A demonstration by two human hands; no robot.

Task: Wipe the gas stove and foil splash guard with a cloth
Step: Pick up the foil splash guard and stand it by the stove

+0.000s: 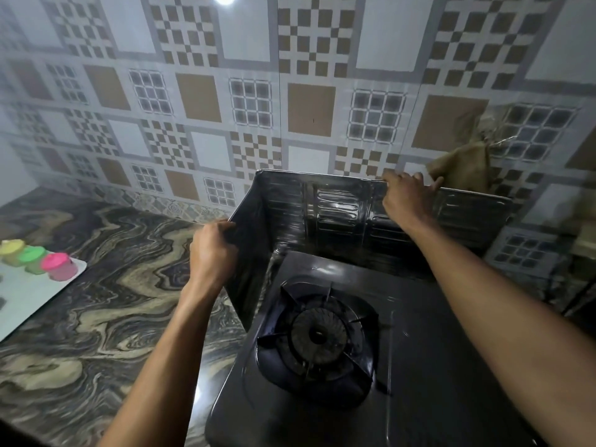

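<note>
Left hand (211, 253) grip closed on foil splash guard's (342, 208) left panel edge, right hand (407, 198) pinching its top rim, cloth (464, 169) beside, gas stove (322, 350) on marbled bench (96, 317)

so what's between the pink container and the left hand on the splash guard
Only bare marbled countertop, seen in the head view. The pink container stands on a white tray; the left hand grips the foil splash guard.
</note>
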